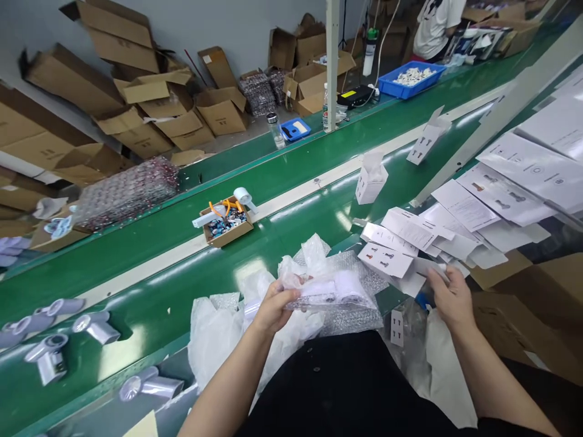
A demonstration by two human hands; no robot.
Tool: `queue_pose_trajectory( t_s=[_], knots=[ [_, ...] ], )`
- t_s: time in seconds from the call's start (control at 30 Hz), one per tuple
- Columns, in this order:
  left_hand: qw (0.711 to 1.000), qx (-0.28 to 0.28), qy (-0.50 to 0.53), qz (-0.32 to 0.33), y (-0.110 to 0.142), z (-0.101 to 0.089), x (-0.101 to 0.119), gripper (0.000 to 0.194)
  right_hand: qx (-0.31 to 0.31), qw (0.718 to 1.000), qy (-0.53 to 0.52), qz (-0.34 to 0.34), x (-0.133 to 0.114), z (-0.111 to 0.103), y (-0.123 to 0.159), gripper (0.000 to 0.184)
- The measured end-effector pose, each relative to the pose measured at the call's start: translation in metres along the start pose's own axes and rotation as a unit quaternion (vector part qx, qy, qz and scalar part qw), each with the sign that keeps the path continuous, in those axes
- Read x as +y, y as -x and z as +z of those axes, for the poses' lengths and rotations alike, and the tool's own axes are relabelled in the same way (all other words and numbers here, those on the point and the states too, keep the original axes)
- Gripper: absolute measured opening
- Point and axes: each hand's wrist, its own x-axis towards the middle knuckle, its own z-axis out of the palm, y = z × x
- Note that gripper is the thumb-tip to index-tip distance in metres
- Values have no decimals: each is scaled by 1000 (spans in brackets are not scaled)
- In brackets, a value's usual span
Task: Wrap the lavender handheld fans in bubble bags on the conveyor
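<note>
My left hand (277, 303) is closed on a lilac handheld device (348, 286) in a clear plastic bag, in front of my body. Under and around it lie bubble wrap bags (350, 321) and thin white plastic bags (209, 334). Off to the right, my right hand (450, 297) pinches the flap end of a white printed box (387, 260). That box shows small pictures of T-shaped devices. More flat white printed boxes (464, 203) lie fanned out beyond my right hand.
Bare lilac devices (98, 328) lie on the green conveyor (150, 303) at left. Across it sit a small carton of parts (230, 227) and two upright white boxes (371, 182). A white post (331, 67), a blue tray (410, 82) and a person (437, 27) are farther back.
</note>
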Motion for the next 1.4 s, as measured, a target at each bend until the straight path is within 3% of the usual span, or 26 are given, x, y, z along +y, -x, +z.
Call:
queue_pose_trajectory(
  t_s=[0.07, 0.13, 0.23, 0.3, 0.33, 0.4, 0.47, 0.57, 0.63, 0.7, 0.8, 0.87, 1.0, 1.07, 1.13, 1.2, 1.27, 1.3, 1.37, 1.4],
  knots=[
    [1000, -7, 19, 19, -5, 12, 4, 24, -62, 993, 81, -59, -34, 12, -3, 32],
    [999, -25, 14, 26, -15, 31, 3, 25, -146, 981, 106, -71, -55, 31, -5, 28],
    [996, -44, -79, 24, -32, 55, -5, 25, -253, 961, 93, -54, -56, 57, -9, 26],
    [974, -19, -220, 44, -37, 62, -11, 21, -289, 954, 77, -35, -43, 67, -10, 28],
    [950, -1, -305, 70, -37, 64, -13, 18, -300, 951, 68, -22, -36, 69, -9, 29],
    [867, 11, -477, 144, -29, 67, -15, 20, -332, 942, 48, 10, -26, 70, -5, 29],
    [756, -18, -624, 199, -17, 76, -16, 22, -360, 932, 31, 36, -22, 68, 1, 30],
    [599, -106, -767, 204, -6, 103, -23, 23, -377, 924, 14, 71, -28, 70, 6, 29],
    [534, -158, -805, 203, -11, 124, -31, 24, -384, 919, 5, 90, -33, 73, 6, 28],
    [505, -189, -821, 187, -24, 137, -40, 26, -401, 912, 0, 84, -32, 74, 5, 26],
    [503, -190, -822, 187, -40, 133, -53, 33, -390, 918, 1, 75, -23, 69, 1, 27],
    [500, -182, -810, 248, -40, 120, -62, 38, -372, 925, 14, 82, -17, 64, -1, 31],
    [453, -234, -785, 351, -23, 96, -70, 13, -338, 924, 181, 5, -25, 58, -10, 31],
    [483, -252, -753, 370, -14, 87, -62, 15, -329, 905, 262, -59, -46, 60, -19, 29],
    [561, -226, -710, 360, -2, 73, -45, 21, -339, 884, 304, -101, -76, 65, -36, 30],
    [659, -132, -672, 309, 13, 46, -25, 24, -337, 870, 339, -121, -109, 75, -63, 32],
    [741, 39, -625, 243, 33, 5, -9, 22, -309, 868, 367, -127, -136, 94, -99, 31],
    [764, 142, -589, 221, 46, -20, -3, 21, -302, 864, 385, -121, -146, 107, -119, 32],
    [765, 369, -492, 189, 74, -74, 7, 19, -296, 864, 397, -94, -156, 146, -156, 37],
    [742, 484, -432, 171, 90, -101, 10, 19, -286, 879, 372, -89, -157, 170, -170, 43]
  ],
)
